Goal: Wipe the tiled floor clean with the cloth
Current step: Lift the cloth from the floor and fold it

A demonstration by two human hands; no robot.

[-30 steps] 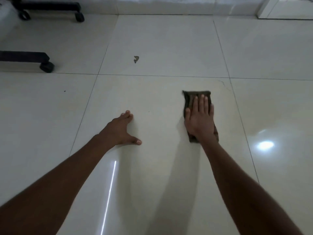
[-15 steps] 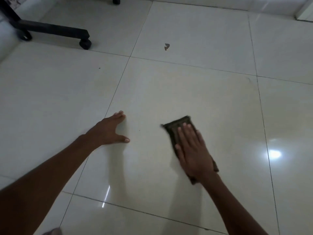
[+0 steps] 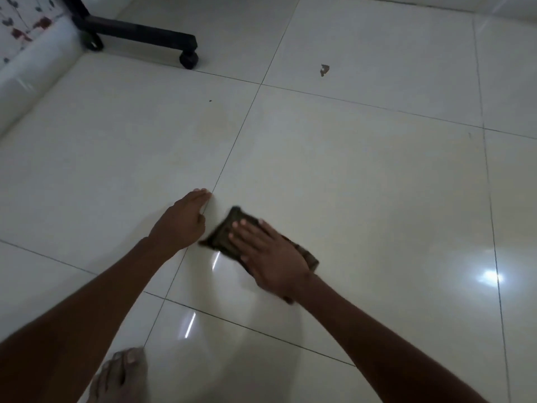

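A dark folded cloth (image 3: 225,235) lies flat on the glossy pale tiled floor (image 3: 363,181). My right hand (image 3: 268,257) presses down on it with straight, spread fingers and covers most of it; only its far corner and right edge show. My left hand (image 3: 181,221) rests flat on the floor just left of the cloth, its fingertips at a grout line. The two hands are close together, almost touching.
A small dark scrap (image 3: 324,69) lies on a far tile, and a tiny speck (image 3: 209,100) further left. A black wheeled furniture leg (image 3: 139,34) stands at the top left beside a white floral-patterned edge (image 3: 23,39). My bare foot (image 3: 120,373) is at the bottom.
My right hand has slid the cloth leftward and toward me, ending beside my left hand. The view has tilted down and left, bringing my foot into sight.
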